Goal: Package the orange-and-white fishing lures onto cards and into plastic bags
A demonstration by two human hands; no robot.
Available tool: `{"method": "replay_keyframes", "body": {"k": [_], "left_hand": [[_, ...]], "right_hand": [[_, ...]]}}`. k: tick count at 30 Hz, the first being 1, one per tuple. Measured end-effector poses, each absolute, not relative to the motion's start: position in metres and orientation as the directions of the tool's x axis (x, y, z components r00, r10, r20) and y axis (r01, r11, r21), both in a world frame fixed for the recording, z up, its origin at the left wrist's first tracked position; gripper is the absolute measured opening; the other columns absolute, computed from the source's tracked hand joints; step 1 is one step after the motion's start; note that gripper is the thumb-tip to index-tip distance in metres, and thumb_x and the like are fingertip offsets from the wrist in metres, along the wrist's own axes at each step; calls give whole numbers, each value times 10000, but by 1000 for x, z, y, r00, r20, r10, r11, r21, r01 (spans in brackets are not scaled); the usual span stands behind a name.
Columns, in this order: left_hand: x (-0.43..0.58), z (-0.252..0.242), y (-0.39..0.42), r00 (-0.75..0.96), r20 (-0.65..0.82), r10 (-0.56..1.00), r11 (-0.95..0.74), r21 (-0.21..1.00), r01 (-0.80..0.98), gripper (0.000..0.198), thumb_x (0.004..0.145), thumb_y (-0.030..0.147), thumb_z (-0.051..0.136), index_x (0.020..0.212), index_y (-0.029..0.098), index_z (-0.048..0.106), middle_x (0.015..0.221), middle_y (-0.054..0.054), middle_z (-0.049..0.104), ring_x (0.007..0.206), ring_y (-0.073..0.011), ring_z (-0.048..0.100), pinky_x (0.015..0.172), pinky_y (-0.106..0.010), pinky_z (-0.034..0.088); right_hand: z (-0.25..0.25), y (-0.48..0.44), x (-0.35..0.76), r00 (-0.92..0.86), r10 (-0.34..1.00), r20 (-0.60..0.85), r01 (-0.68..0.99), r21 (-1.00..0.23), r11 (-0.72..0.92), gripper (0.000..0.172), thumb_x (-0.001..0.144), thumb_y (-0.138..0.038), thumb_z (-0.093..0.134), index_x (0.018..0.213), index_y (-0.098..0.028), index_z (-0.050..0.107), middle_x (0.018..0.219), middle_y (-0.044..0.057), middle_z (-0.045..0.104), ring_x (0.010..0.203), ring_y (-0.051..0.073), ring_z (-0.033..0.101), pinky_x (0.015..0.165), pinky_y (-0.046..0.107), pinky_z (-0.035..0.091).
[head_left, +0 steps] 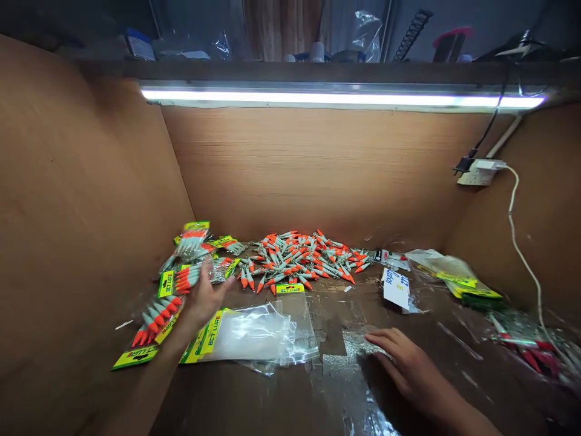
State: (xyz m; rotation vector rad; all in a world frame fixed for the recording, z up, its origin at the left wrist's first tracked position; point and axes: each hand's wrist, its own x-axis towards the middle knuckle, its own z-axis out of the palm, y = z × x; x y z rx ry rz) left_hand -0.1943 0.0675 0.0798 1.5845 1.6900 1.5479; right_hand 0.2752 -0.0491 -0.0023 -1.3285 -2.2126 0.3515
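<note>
My left hand [206, 300] reaches to the filled lure packets at the left, thumb and fingers apart. Its fingertips are at a clear packet of orange-and-white fishing lures [188, 277] with a yellow-green "BCT LURE" header; whether they touch it I cannot tell. Another filled packet [157, 318] lies beside my left wrist. My right hand [403, 363] is low over the table at the right, fingers stretched out, holding nothing. Between my hands lies a stack of flat clear bags [249, 333] with yellow-green headers. Behind them is a heap of loose lures [299, 260].
A white handwritten card [396, 289] lies right of the heap. Farther right are more plastic packets [463, 278] and a bundle of red-tipped items in plastic [535, 357]. A white cable [517, 236] hangs down from a power strip [479, 172]. Wooden walls enclose the table.
</note>
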Motion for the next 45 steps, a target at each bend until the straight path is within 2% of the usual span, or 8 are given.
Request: {"method": "replay_keyframes", "body": {"k": [7, 12, 17, 21, 25, 29, 36, 45], "left_hand": [[-123, 34, 37, 516, 387, 764, -645, 439, 626, 368, 910, 222, 559, 1270, 270, 618, 1341, -66, 630, 1304, -272, 534, 1133, -482, 391], [-134, 10, 31, 713, 284, 642, -767, 227, 600, 508, 944, 316, 582, 1436, 346, 461, 1496, -28, 495, 1405, -279, 422, 1137, -511, 395], [-142, -7, 44, 696, 348, 628, -765, 109, 635, 447, 944, 394, 586, 1385, 361, 524, 1442, -23, 557, 1337, -289, 509, 1091, -488, 458], [-124, 10, 33, 655, 424, 625, -752, 101, 652, 602, 957, 381, 565, 1511, 335, 335, 1510, -41, 476, 1363, -275, 477, 1117, -485, 430], [-99, 28, 11, 564, 490, 665, -707, 169, 687, 836, 886, 332, 661, 1566, 270, 178, 1587, -97, 336, 1437, -313, 352, 1150, -500, 379], [-87, 25, -1, 504, 524, 687, -674, 197, 712, 1042, 750, 304, 785, 1570, 272, 142, 1612, -136, 232, 1454, -396, 269, 1149, -579, 330], [-112, 15, 16, 445, 431, 785, -596, 329, 732, 949, 705, 160, 732, 1506, 334, 255, 1311, -93, 491, 1194, -306, 540, 937, -411, 529], [-119, 23, 17, 448, 328, 831, -546, 329, 771, 834, 639, 187, 757, 1372, 323, 384, 1277, -64, 499, 1149, -299, 550, 923, -412, 505]], "right_hand": [[35, -4, 165, -762, 638, 109, 548, -416, 726, 677, 847, -403, 686, 1466, -269, 446, 1524, 89, 445, 1347, 308, 438, 1122, 454, 357], [35, 20, 171, -772, 627, 104, 554, -375, 744, 306, 913, -394, 612, 1191, -296, 692, 1337, 1, 636, 1204, 211, 586, 1034, 275, 426], [28, 49, 255, -186, 941, 283, 967, -118, 227, 598, 826, -3, 479, 1392, -190, 533, 1434, 154, 541, 1293, 302, 507, 1106, 460, 332], [42, 58, 308, 97, 919, 382, 995, -57, -81, 455, 837, -5, 441, 1208, -129, 673, 1171, 203, 694, 1118, 322, 627, 955, 436, 464], [66, 50, 284, 147, 863, 483, 859, -494, 131, 331, 955, -276, 466, 1179, -196, 696, 1150, 119, 720, 1039, 277, 657, 884, 376, 508], [51, 31, 206, -90, 981, 170, 296, -936, 189, 353, 850, -473, 650, 1036, -188, 744, 924, 83, 756, 760, 241, 675, 688, 335, 527], [7, 68, 150, -260, 960, 104, 451, -866, 216, 535, 1002, -532, 339, 975, -160, 722, 857, 103, 723, 771, 242, 675, 659, 325, 502], [6, 146, 140, -200, 921, 335, 810, -471, 348, 117, 840, -151, 590, 920, -193, 663, 1105, 102, 620, 1085, 264, 508, 892, 333, 386]]}}
